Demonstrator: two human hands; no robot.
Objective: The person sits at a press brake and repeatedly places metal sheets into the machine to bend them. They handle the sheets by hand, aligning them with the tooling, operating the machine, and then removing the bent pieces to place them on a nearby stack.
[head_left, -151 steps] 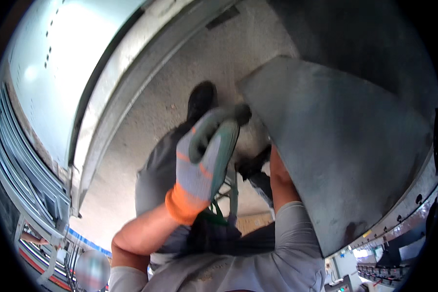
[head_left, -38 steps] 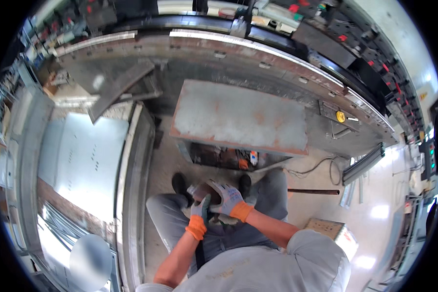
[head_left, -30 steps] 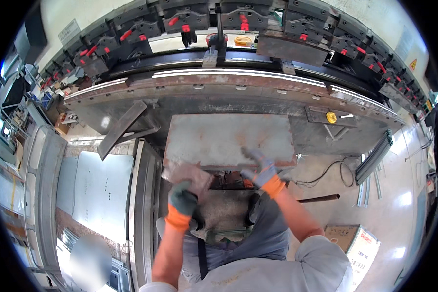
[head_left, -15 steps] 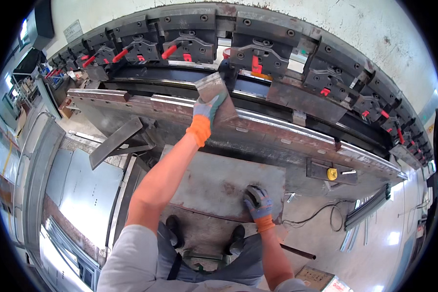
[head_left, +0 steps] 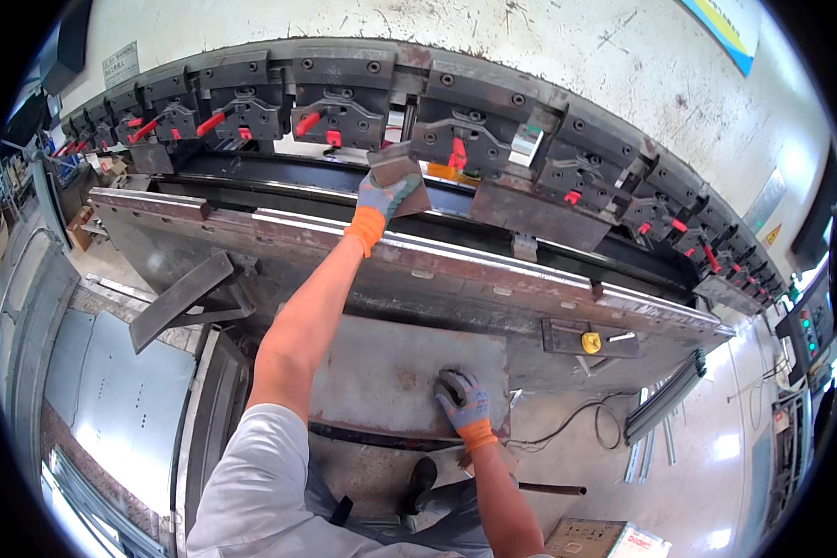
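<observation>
My left hand (head_left: 384, 197), in a grey glove with an orange cuff, reaches forward and grips a small bent piece of sheet metal (head_left: 407, 181). The piece is tilted, with its far end beneath the row of black upper tool clamps (head_left: 344, 98) of a press brake. Below it runs the machine's long lower die rail (head_left: 456, 249). My right hand (head_left: 462, 402), gloved alike, rests on a large flat grey metal plate (head_left: 391, 372) in front of the machine. Its fingers are bent and slightly apart, and nothing shows in them.
A dark angled support arm (head_left: 181, 299) juts out at left, beside shiny sheets (head_left: 126, 400). A small shelf (head_left: 558, 339) on the machine's front carries a yellow tape measure (head_left: 591, 343). Cable (head_left: 577, 418) and stacked metal strips (head_left: 665, 400) lie right. A carton (head_left: 586, 539) stands near.
My left hand has moved the metal piece farther in under the clamps. The view has shifted, so the machine sits farther left. My right hand remains on the plate.
</observation>
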